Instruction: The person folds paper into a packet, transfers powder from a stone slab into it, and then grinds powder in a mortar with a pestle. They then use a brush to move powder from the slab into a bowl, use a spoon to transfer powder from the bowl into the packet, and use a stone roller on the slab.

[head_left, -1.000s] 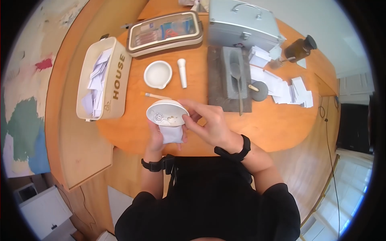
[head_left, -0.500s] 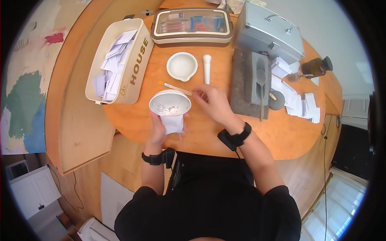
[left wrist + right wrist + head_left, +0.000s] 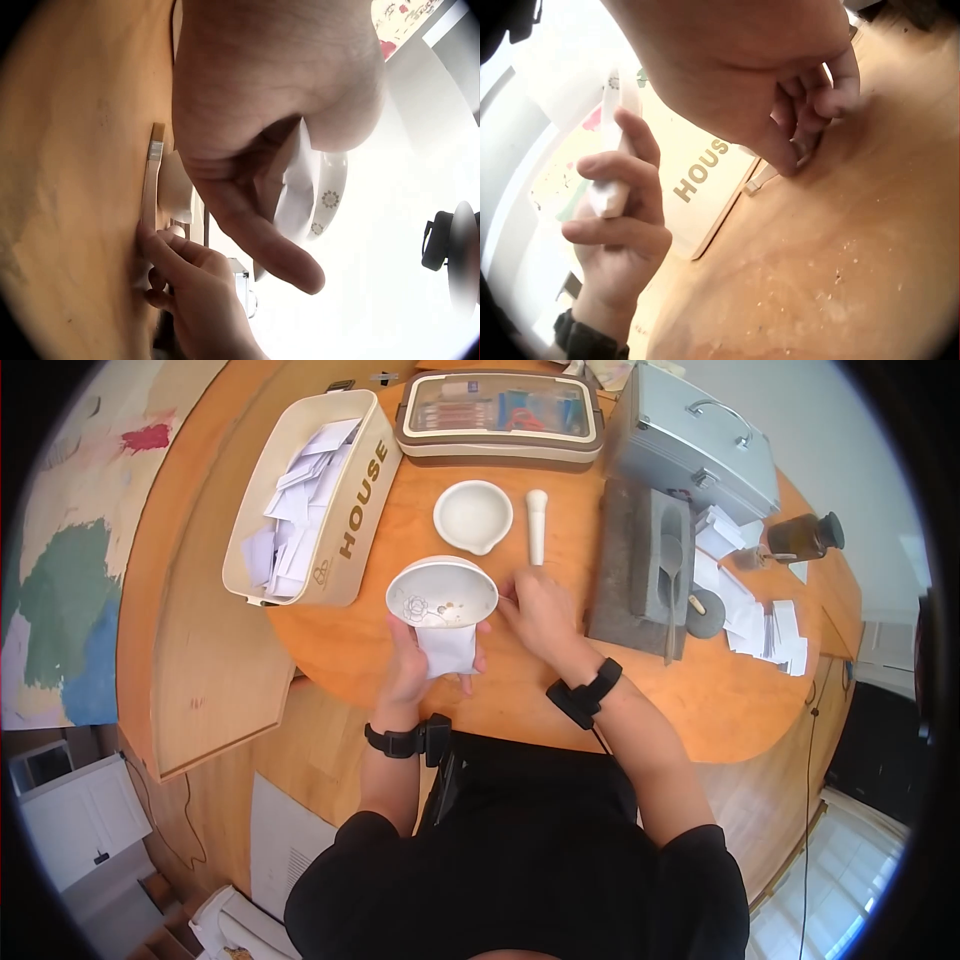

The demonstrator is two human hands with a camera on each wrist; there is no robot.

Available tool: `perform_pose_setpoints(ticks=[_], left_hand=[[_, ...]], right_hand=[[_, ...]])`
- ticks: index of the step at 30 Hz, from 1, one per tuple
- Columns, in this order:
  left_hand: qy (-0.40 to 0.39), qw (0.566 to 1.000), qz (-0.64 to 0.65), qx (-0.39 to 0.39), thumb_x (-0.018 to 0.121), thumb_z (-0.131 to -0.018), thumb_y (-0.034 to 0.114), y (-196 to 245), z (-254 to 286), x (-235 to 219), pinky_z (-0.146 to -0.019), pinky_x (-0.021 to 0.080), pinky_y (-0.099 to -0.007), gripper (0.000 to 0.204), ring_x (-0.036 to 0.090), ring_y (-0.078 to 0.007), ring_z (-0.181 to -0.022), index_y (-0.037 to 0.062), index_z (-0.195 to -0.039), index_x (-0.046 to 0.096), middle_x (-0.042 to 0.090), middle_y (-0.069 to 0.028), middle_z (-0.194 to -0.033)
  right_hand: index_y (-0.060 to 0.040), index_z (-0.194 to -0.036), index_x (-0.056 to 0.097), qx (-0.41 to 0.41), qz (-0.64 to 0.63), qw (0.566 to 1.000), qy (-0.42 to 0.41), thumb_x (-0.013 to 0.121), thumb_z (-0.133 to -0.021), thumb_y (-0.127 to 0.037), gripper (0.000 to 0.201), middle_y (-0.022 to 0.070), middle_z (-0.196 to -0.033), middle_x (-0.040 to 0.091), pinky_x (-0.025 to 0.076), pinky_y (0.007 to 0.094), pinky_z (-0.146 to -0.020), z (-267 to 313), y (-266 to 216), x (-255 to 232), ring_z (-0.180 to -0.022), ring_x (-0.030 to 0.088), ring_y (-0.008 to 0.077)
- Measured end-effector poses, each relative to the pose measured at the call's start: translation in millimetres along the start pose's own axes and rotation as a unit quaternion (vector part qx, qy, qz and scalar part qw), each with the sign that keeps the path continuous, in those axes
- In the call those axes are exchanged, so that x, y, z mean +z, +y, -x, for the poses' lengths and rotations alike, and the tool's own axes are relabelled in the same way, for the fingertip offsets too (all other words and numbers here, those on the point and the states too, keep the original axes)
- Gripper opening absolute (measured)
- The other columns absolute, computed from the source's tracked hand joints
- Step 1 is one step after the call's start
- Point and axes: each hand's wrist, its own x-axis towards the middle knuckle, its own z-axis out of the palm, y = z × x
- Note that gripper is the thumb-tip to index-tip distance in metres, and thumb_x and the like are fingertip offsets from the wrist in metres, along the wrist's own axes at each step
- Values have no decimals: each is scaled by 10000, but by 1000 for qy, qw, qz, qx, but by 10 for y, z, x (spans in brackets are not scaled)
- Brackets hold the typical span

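Observation:
My left hand holds a tilted white bowl with a flower pattern inside, together with a folded white paper packet below its rim. In the right wrist view, fingers of that hand curl round the packet. Low over the table, my right hand pinches the handle end of a small flat brush. The bowl hides the brush in the head view. Just beyond the bowl stand a white mortar with a pouring lip and, lying beside it, a white pestle.
A cream HOUSE bin with folded papers stands left. Behind are a lidded box and a silver case. On the right lie a grey stone block with a spoon, paper stacks and a brown jar.
My right hand has let go of the bowl's rim, moved right and down to the table, and taken the brush handle. My left hand keeps holding the bowl and packet. The head view has shifted.

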Motion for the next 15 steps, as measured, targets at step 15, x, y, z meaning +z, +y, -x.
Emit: perform_pose_setpoints(ticks=[15], left_hand=[[-65,998,14,7,149,-890,792,-16,-271,469,-379,532,-318,962,666,-224,-686,2,-1390,372,621,-197,-1060]], right_hand=[[-1,-1026,524,-129,-322,896,276,624,-901,69,175,60,-807,571,362,225,-545,1157,-128,-1364,-649,513,77]])
